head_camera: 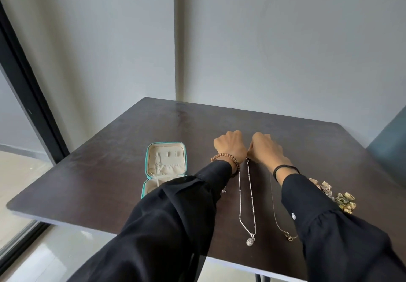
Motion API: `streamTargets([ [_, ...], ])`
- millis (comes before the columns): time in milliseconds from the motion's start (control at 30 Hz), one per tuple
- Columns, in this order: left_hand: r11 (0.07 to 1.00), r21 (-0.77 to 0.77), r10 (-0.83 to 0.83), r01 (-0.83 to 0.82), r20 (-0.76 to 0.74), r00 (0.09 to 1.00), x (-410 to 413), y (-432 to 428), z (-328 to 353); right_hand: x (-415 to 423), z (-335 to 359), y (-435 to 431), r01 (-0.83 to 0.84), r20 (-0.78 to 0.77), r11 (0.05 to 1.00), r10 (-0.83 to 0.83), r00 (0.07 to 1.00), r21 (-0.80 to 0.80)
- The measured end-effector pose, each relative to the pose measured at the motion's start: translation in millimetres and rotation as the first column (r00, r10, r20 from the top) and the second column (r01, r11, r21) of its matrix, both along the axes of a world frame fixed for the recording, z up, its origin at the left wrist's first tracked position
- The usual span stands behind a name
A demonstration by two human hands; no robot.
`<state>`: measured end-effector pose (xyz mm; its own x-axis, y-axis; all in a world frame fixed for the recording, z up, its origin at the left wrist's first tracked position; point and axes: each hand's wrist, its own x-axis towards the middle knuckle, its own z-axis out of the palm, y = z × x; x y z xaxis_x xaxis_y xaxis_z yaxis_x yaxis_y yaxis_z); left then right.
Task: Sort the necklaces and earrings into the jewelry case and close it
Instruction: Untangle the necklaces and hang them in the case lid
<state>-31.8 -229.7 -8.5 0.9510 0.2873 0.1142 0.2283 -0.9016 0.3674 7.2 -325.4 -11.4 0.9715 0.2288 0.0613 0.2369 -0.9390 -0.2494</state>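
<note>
A teal jewelry case (166,164) lies open on the dark table (131,132), its cream lining showing and a thin chain in the lid half. My left sleeve covers part of its lower half. A silver necklace (249,204) with a round pendant lies stretched toward me. My left hand (230,146) and my right hand (267,148) meet at its far end with curled fingers; the right hand pinches the clasp, and the left hand's fingertips are hidden. A second thin chain (280,226) lies to the right, partly under my right sleeve.
A pile of shell-like jewelry (342,200) sits at the right by my right forearm. A small silver piece (224,190) peeks out beside my left sleeve. Grey walls stand behind the table, a dark window frame to the left.
</note>
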Motion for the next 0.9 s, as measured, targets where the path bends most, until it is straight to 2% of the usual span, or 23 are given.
streamTargets([
  [200, 0.992, 0.047, -0.109, 0.114, -0.096, 0.989, -8, -1, 2, -17, 6, 0, -0.068, -0.027, 0.986, 0.065, 0.998, -0.150],
  [333, 0.986, 0.001, -0.165, 0.167, -0.140, 0.976, -22, 3, -1, -31, 4, -3, -0.131, -0.002, 0.977, 0.133, 0.991, -0.167],
  [400, 0.980, -0.090, -0.186, 0.176, -0.106, 0.977, -31, 7, 3, -35, 8, -7, -0.124, 0.028, 0.989, 0.126, 0.992, -0.078],
  [467, 0.959, -0.219, -0.191, 0.177, -0.043, 0.981, -38, 11, 9, -41, 15, -14, -0.114, 0.049, 0.990, 0.110, 0.993, 0.081],
  [567, 0.902, -0.398, -0.157, 0.167, 0.057, 0.986, -47, 19, 23, -47, 27, -22, -0.104, 0.075, 0.941, 0.084, 0.994, 0.323],
  [733, 0.774, -0.593, -0.148, 0.221, 0.170, 0.974, -62, 30, 47, -63, 39, -29, -0.077, -0.013, 0.750, 0.113, 0.993, 0.657],
  [900, 0.532, -0.799, -0.094, 0.282, 0.275, 0.957, -75, 33, 65, -88, 57, -37, -0.073, -0.094, 0.557, 0.266, 0.959, 0.827],
])
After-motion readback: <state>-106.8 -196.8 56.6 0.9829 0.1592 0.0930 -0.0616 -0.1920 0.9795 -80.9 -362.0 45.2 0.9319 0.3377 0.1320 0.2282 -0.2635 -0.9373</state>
